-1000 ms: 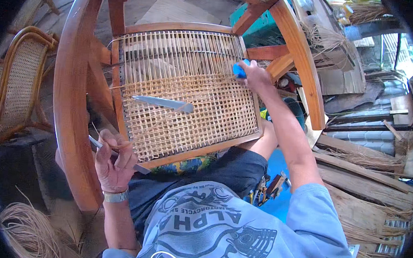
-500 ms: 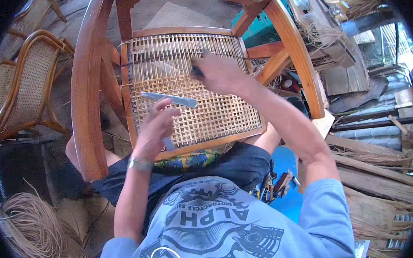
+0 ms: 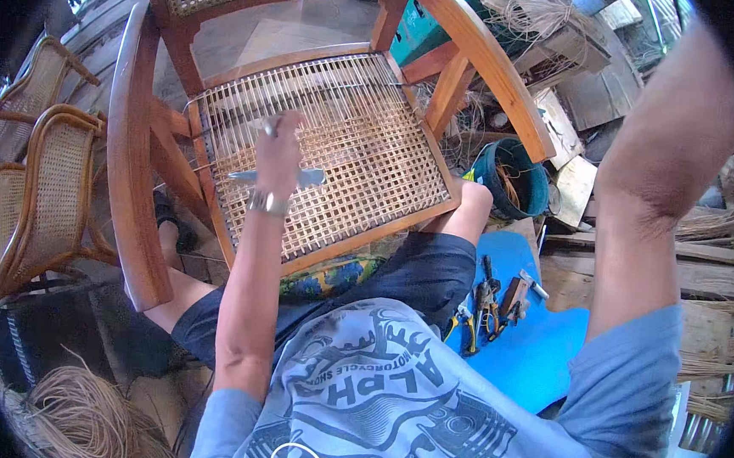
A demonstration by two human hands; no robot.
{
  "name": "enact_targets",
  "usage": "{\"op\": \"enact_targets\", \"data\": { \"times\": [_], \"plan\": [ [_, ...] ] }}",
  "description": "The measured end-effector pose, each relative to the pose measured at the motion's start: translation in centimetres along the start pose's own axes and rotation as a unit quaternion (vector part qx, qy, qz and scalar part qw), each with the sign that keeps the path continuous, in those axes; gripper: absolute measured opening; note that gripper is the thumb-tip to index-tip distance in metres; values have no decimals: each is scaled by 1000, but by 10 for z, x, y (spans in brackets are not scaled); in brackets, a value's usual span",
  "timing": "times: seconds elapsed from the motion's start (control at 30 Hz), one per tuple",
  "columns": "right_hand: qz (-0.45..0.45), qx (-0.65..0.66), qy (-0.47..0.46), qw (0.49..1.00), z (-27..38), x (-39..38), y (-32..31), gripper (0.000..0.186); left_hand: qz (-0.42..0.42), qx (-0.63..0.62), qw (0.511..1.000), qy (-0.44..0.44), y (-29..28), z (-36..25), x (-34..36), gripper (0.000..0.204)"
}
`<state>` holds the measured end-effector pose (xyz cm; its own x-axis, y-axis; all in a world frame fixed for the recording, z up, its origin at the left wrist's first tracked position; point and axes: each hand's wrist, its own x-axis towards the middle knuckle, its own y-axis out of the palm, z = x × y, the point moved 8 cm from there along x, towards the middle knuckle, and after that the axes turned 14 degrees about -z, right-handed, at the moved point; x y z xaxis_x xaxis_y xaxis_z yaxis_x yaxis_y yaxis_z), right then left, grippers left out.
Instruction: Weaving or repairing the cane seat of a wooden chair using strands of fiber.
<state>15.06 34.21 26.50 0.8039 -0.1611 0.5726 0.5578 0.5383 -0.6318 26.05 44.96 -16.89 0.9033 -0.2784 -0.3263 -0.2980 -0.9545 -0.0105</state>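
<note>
A wooden armchair stands before me, its cane seat (image 3: pixel 361 186) tightly woven in the near part, with mostly lengthwise strands at the back. My left hand (image 3: pixel 279 156) is over the middle of the seat, its fingers bent together and slightly blurred; what they hold, if anything, I cannot make out. Under that hand a flat metal blade (image 3: pixel 311 177) lies across the weave, partly covered by the wrist. Up at the right goes my right arm (image 3: pixel 664 173), raised past the edge of the picture, so that hand is out of sight.
Pliers (image 3: pixel 461 325) and other hand tools lie on a blue surface (image 3: pixel 536 360) by my right thigh. Beyond my knee stands a dark green bucket (image 3: pixel 511 178). Cane-backed chairs (image 3: pixel 55 190) are at the left, above a coil of cane (image 3: pixel 86 414). Wood planks (image 3: pixel 636 269) fill the right.
My right hand has left the seat and swung up and right, out of view. My left hand has moved farther over the blade. The whole view has shifted somewhat.
</note>
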Motion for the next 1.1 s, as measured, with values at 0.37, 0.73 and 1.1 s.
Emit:
{"op": "enact_targets", "data": {
  "times": [0.37,0.73,1.1],
  "plan": [
    [-32,-94,419,903,-271,-241,102,43,-60,-339,936,-68,-151,63,-68,21],
    [3,-392,252,885,-358,-196,178,32,-126,-362,903,-192,-194,130,-114,25],
    [186,-148,133,962,-124,-163,413,25,-160,-358,893,-220,-211,130,-121,23]
  ]
}}
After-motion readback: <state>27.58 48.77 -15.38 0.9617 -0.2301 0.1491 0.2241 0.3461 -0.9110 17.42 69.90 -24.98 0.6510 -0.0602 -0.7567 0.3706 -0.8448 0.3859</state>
